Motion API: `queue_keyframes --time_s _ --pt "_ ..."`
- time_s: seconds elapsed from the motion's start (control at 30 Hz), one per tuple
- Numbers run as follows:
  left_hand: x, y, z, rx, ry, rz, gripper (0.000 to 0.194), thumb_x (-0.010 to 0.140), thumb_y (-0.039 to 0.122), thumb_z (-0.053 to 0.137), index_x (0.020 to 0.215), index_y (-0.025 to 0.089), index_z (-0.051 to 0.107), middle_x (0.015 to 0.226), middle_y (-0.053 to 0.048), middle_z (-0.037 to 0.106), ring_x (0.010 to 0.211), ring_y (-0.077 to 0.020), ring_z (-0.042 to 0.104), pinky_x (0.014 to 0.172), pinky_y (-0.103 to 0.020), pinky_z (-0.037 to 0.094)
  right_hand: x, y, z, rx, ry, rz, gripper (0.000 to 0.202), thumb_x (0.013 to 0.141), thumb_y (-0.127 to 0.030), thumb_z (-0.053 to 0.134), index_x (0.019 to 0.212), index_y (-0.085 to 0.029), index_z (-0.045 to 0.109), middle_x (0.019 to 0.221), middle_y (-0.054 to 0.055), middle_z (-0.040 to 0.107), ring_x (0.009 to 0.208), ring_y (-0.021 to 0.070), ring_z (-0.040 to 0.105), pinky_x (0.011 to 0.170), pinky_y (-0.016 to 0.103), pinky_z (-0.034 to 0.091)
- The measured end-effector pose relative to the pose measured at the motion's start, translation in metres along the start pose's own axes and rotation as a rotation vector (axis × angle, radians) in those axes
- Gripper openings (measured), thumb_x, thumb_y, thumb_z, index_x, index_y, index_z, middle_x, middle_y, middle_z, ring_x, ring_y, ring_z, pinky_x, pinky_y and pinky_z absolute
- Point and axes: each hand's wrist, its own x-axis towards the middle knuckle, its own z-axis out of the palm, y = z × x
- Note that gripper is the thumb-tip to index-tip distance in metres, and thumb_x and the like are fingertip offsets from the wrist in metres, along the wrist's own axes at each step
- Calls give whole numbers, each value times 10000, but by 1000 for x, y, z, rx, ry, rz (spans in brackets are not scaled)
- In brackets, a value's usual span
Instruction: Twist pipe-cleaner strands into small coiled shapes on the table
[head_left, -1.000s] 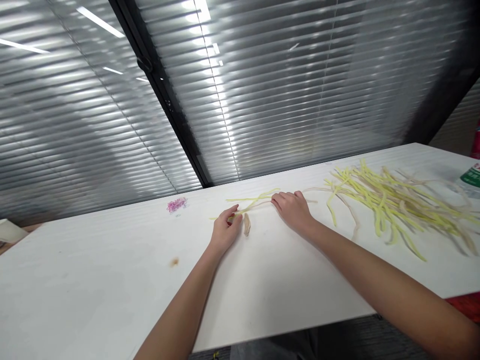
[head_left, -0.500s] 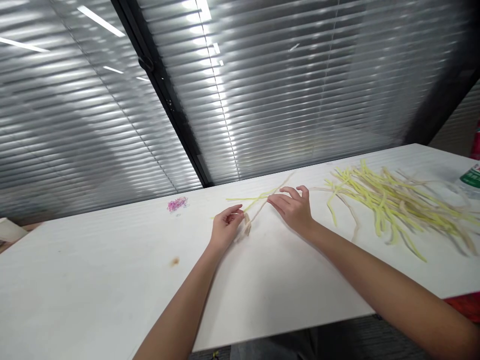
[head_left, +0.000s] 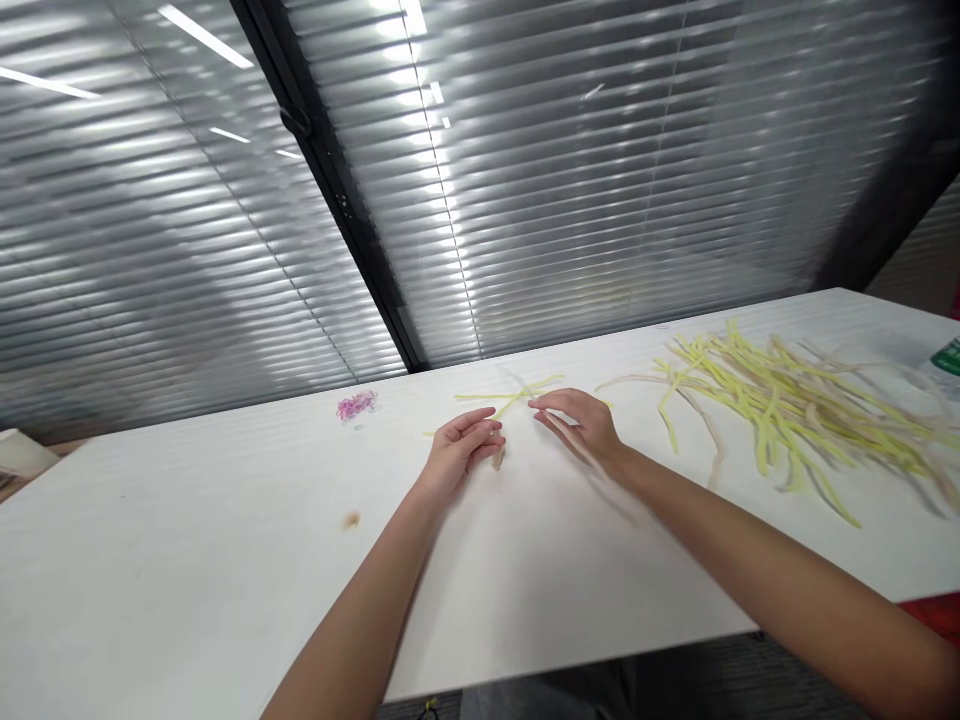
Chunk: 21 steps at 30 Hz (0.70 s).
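Thin yellow strips (head_left: 517, 397), like pipe cleaners, cross each other between and beyond my hands. My left hand (head_left: 463, 450) is closed in a pinch at their near end. A short beige strip (head_left: 498, 457) hangs just below its fingertips. My right hand (head_left: 581, 425) is a little to the right, thumb and fingers pinched together. A beige strip trails from its fingertips under the palm, smeared by motion. Exactly how the strips join at the left fingertips is hidden.
A loose pile of yellow and beige strips (head_left: 780, 400) lies on the white table (head_left: 225, 560) at right. A pink scribbled patch (head_left: 356, 405) and a brown stain (head_left: 351, 520) mark the left. Window blinds (head_left: 562, 180) rise behind. A green-labelled container (head_left: 949, 357) stands far right.
My right hand's beige strip has swung from crossing between the hands, pointing away, to trailing under my right palm. My left fingers have shifted slightly around the strips' near end.
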Motion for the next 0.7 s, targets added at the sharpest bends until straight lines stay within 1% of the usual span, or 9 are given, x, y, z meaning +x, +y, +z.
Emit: queue_keyframes --time_s 0.1,0.17,0.27,0.37,0.43,0.5,0.57,0.63,0.7 --pt "-2 1 4 -91 -92 -24 401 810 354 638 1149 142 598 1194 -122 610 966 -162 646 818 -229 530 -2 -14 0 193 -49 66 203 893 -335 533 984 -228 679 983 24 697 929 145 640 865 296 470" --pt "-2 1 5 -168 -93 13 380 851 365 583 1162 147 578 1248 -125 578 988 -160 640 833 -238 531 -4 -21 3 355 -100 163 202 879 -355 551 940 -216 684 913 28 697 846 144 647 786 285 494" --pt "1 1 5 -235 11 88 334 864 345 564 1133 148 583 1191 -109 606 902 -136 655 805 -245 541 -5 -23 11 568 -180 310 244 857 -403 571 884 -181 670 857 42 667 703 125 618 636 256 486" --pt "4 1 2 -253 110 131 282 843 310 594 1073 148 605 1014 -69 654 839 -118 656 778 -236 547 -7 -19 18 637 -218 422 285 865 -437 548 913 -173 643 874 46 636 679 110 588 591 236 457" --pt "5 1 0 -242 122 142 264 828 293 615 1043 140 617 904 -49 661 792 -99 651 782 -224 546 -7 -15 22 662 -166 475 298 877 -453 524 958 -181 614 842 31 613 630 94 556 567 228 432" --pt "4 0 0 -216 115 125 263 821 287 625 1031 129 624 866 -48 665 768 -89 650 801 -218 542 -6 -12 23 699 -70 528 298 873 -462 526 955 -181 586 813 12 579 556 73 512 535 223 401" --pt "3 0 1 -173 114 86 275 818 294 631 1031 121 630 907 -69 675 791 -102 660 816 -224 540 -4 -9 24 721 13 567 307 862 -476 535 897 -172 566 805 4 549 505 59 477 515 226 380" --pt "1 -1 3 -124 100 44 297 815 312 636 1041 119 634 994 -99 675 845 -132 668 833 -244 538 -2 -6 24 686 64 582 325 864 -487 520 863 -165 559 795 9 541 528 69 487 541 234 397" --pt "0 -1 5 -89 64 10 324 819 338 629 1058 120 636 1060 -123 664 881 -155 669 852 -268 533 -2 -2 24 622 98 568 332 886 -484 477 921 -165 562 849 29 562 591 86 511 596 245 426"
